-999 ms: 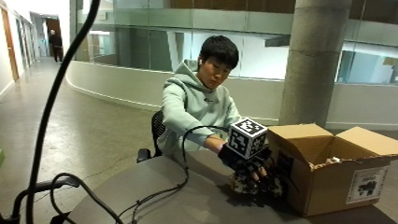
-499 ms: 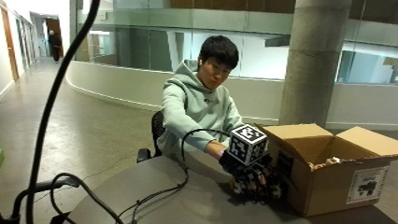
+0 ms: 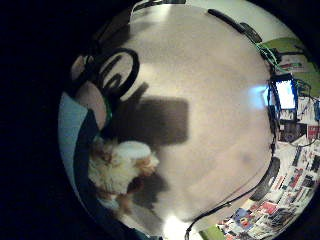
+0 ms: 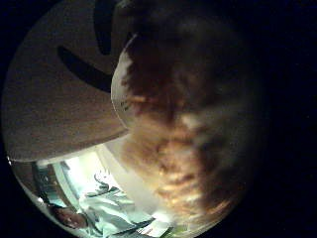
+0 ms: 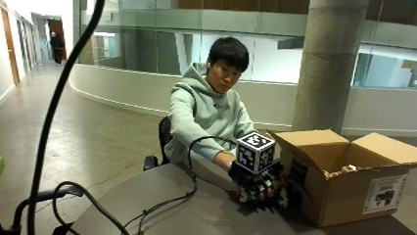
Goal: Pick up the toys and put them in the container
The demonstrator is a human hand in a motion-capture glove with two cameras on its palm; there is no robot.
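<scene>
Currently the gloved right hand (image 5: pixel 261 188), fingers curled around a furry plush toy (image 3: pixel 117 167), is low over the surface (image 5: pixel 150 205) beside the open cardboard box (image 5: pixel 345 176); depositing remains.

Your gloved right hand (image 5: pixel 261 183) throws a dark, hard-edged shadow on the table (image 3: pixel 200 100). A screen (image 3: pixel 285 94) beyond the table's edge glares white. The toy (image 4: pixel 188 124) close to your palm sits in gloom.

I saw a round grey table (image 5: pixel 130 205) carrying an open cardboard box (image 5: pixel 352 191) at its far side; a black cable (image 5: pixel 163 208) trailed across the tabletop.
</scene>
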